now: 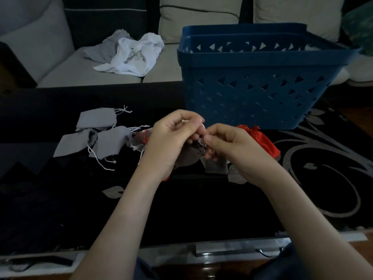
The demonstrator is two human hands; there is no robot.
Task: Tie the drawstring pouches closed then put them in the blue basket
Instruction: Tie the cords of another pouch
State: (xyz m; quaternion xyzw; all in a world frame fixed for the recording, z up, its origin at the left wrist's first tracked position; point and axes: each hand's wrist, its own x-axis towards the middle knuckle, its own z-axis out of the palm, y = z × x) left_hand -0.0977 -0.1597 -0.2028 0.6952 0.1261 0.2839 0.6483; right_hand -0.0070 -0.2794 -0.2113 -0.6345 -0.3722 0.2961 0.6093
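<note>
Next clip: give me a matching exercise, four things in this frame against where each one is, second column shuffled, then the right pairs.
Things:
1 red pouch
2 loose grey pouches
3 white cloth
4 dark pouch

Places:
A on the sofa
B held between the left hand and right hand
C on the table, left of both hands
D on the table, just in front of the blue basket

Pairs: 1-D; 2-C; 3-A; 4-B
</note>
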